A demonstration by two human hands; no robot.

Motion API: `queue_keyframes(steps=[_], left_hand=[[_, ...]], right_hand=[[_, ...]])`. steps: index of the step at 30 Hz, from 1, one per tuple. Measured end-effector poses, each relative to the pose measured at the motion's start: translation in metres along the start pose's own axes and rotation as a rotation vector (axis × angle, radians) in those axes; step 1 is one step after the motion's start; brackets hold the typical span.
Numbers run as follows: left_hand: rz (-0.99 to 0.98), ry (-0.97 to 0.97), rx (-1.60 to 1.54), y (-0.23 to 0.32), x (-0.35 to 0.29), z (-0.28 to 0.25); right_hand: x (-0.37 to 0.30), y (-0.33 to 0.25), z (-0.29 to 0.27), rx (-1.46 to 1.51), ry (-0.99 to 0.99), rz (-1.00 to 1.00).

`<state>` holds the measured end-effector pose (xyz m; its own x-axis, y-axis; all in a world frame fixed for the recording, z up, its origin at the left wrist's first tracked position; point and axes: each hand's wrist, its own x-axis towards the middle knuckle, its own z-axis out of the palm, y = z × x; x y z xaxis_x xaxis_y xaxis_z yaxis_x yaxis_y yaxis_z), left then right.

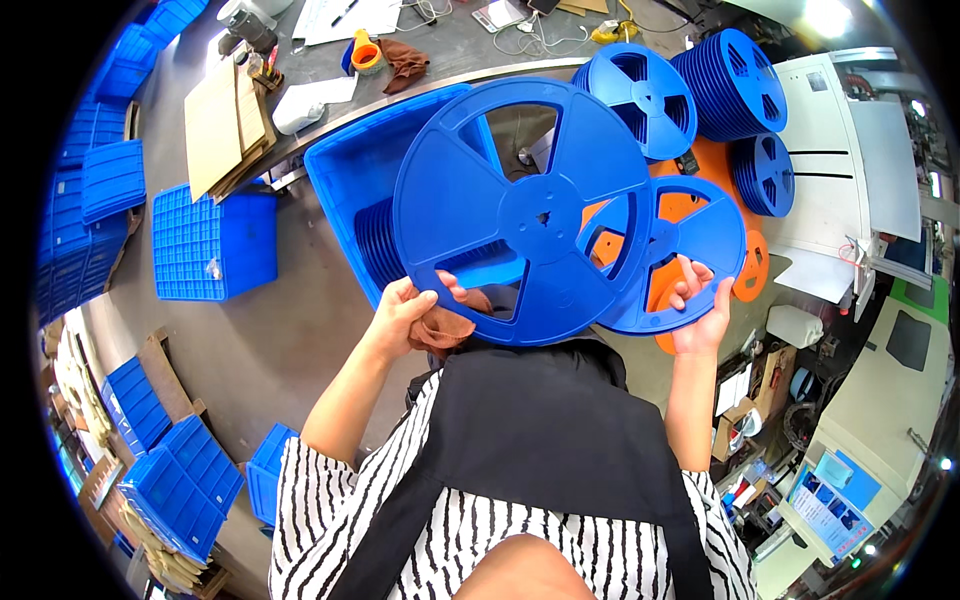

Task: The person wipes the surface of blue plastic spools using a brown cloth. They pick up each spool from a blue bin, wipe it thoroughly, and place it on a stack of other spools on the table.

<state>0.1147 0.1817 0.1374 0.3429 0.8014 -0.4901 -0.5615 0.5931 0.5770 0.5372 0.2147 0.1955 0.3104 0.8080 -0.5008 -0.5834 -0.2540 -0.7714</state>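
My left hand (405, 312) is closed on the rim of a large blue plastic reel disc (545, 210), with a brown cloth (440, 330) bunched in the same hand. The disc has wide cut-outs and a small hub hole, and it hides part of what lies behind. Another blue reel disc (715, 228) is gripped at its lower right rim by my right hand (703, 308), fingers curled through a cut-out. The left disc overlaps this one in front. Behind them a blue bin (335, 150) holds a row of blue discs (375, 240).
Stacked blue reels (725, 90) stand at the back right on an orange surface (712, 165). A grey workbench (455, 45) runs across the back, bearing a tape roll (367, 55) and a brown rag (403, 65). Blue crates (215, 240) line the left; white machinery (815, 150) stands right.
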Motion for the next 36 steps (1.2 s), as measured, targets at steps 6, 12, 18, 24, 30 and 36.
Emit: queue_keyframes(steps=[6,12,18,24,30,36], left_hand=[[-0.028,0.067,-0.165,-0.004,-0.003,-0.002],[-0.041,0.215,-0.157,-0.003,0.0,-0.015],[0.009,0.459,0.026,-0.01,0.029,-0.043],[0.005,0.506,0.012,-0.052,0.096,-0.077],[-0.193,0.297,0.353,-0.088,0.172,-0.069],[-0.123,0.341,0.432,-0.145,0.191,-0.101]], right_hand=[[0.0,0.003,-0.004,0.012,0.018,0.024],[0.001,0.007,-0.013,0.043,0.027,0.054],[-0.001,0.018,-0.025,0.028,0.047,0.086],[-0.012,0.023,-0.023,0.004,0.075,0.103],[-0.021,0.02,-0.02,-0.041,0.096,0.073],[-0.022,0.017,-0.006,0.019,-0.097,0.028]])
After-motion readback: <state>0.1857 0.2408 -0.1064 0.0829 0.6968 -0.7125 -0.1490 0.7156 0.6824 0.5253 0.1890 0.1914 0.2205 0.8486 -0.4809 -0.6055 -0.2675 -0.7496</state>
